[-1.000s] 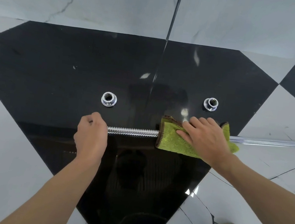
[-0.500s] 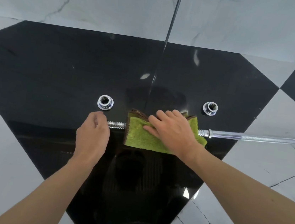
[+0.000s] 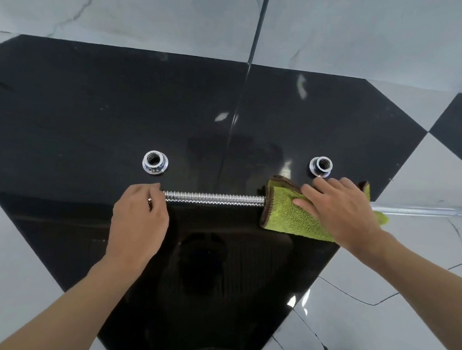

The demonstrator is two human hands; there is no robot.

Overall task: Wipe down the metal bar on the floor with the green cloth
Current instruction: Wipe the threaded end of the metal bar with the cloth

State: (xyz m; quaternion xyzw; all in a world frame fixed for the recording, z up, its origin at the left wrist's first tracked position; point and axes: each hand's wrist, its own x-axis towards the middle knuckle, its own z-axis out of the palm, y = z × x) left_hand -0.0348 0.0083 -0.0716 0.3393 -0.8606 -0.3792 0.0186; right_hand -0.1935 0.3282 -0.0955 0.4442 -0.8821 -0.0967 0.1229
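Lying left-right, metal bar (image 3: 212, 198), left hand (image 3: 138, 218) pinching threaded end, right hand (image 3: 338, 211) flat on green cloth (image 3: 285, 216)

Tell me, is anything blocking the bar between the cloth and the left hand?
Nothing visible. The bare threaded stretch of the metal bar runs clear from the green cloth to the left hand gripping its end. Two metal nuts stand on the floor behind the bar, off its line.

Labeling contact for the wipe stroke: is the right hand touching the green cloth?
Touching. The head view shows the right hand lying flat on the green cloth, fingers spread across its top, pressing it over the metal bar.
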